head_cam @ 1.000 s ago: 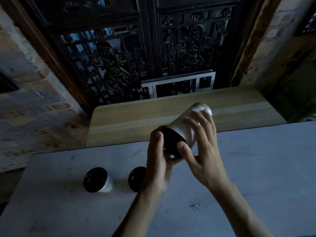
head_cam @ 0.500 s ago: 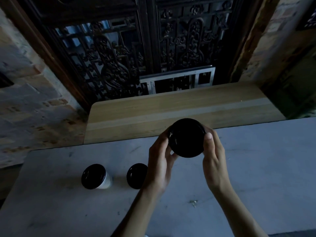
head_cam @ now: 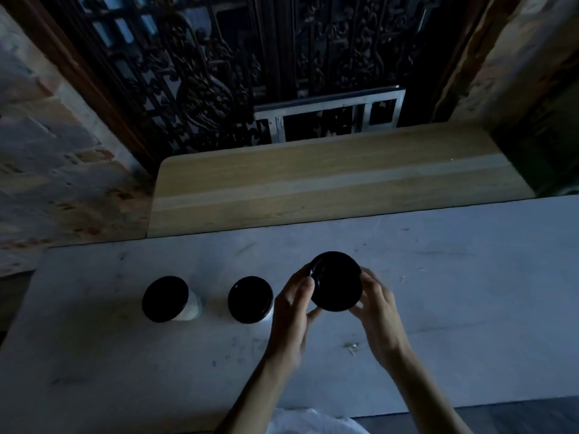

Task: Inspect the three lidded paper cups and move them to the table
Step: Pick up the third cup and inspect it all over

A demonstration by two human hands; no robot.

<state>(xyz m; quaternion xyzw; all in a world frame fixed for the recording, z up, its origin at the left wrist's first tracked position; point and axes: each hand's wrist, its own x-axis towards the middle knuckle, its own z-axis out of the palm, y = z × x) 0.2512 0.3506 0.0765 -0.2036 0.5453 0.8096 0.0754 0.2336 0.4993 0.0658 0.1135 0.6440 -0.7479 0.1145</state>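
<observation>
Black plastic lids close all three paper cups, so nothing of their contents can be seen. Counted from the left: one lidded cup (head_cam: 166, 299) stands upright on the grey table (head_cam: 470, 292) with a strip of its white wall showing below and to the right of its lid; a second lidded cup (head_cam: 250, 299) stands just beside it, a gap of bare table between them, with only a sliver of white wall visible at its lower right edge; the third lidded cup (head_cam: 336, 280) is to the right of these, seen from straight above so that its round lid hides nearly all of its body.

Two hands hold this third cup. The left hand (head_cam: 291, 308) is curled against its left side, thumb at the lid's rim and the other fingers passing underneath, one fingertip showing below the lid. The right hand (head_cam: 377, 305) cups its right side with fingers bent around the wall below the lid. Whether the cup's base touches the table or hangs just above it cannot be told from this angle.

Beyond the grey table lies one pale wooden tabletop (head_cam: 329, 180), butted against its far edge. Behind that stands a dark carved lattice screen (head_cam: 203, 73), with brick wall (head_cam: 47, 158) to the left. One small scrap of debris (head_cam: 353, 346) lies on the grey table near the right wrist.
</observation>
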